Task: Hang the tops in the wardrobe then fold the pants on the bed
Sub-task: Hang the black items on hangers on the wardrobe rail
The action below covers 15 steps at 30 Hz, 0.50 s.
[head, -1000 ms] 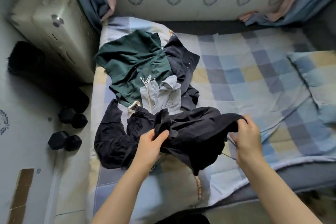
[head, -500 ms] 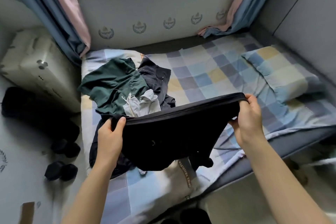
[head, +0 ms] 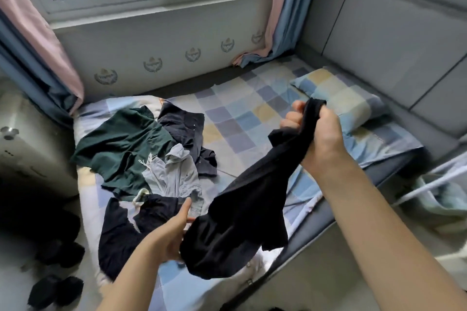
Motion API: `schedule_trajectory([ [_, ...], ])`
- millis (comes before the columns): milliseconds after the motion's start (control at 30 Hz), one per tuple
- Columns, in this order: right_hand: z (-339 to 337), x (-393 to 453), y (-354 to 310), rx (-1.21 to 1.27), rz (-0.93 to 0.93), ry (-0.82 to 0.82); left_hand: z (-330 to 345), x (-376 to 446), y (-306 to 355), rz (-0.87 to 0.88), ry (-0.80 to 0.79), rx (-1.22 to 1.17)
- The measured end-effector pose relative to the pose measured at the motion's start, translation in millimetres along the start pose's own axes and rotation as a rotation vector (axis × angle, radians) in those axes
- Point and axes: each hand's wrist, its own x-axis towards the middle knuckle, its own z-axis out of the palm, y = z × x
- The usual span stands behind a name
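My right hand (head: 321, 139) grips the bunched top end of a black garment (head: 242, 214) and holds it up over the checked bed (head: 240, 121). The cloth hangs down and left to my left hand (head: 169, 232), which touches its lower end with the thumb straight and the fingers hidden behind the fabric. On the bed's left part lie a dark green top (head: 121, 144), grey pants with a drawstring (head: 174, 171), a dark navy garment (head: 187, 129) and another black garment (head: 121, 230).
A checked pillow (head: 338, 98) lies at the right end against the grey padded headboard. A white appliance (head: 22, 154) stands left of the bed, with black dumbbells (head: 55, 290) on the floor. White rails (head: 429, 184) cross the right edge. A window and curtains stand behind the bed.
The black garment was stretched wide between both hands. Now my right hand has bunched its top and lifted it, my left hand has dropped to its lower end, and my view has tilted up.
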Motion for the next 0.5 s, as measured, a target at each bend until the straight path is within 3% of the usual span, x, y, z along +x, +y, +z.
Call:
schedule_trajectory([
  [133,2,-34,-38,-0.049,0.0,-0.141,50,15,5,-0.082,-0.129,0.033],
  [300,-28,-80,-77,-0.136,-0.05,-0.129,155,35,18,-0.089,-0.301,-0.326],
  [400,-63,-105,-102,-0.206,-0.091,-0.126,203,38,32,0.076,-0.206,-0.326],
  [500,-123,-124,-127,-0.329,-0.116,-0.003,238,39,48,0.197,-0.091,-0.266],
])
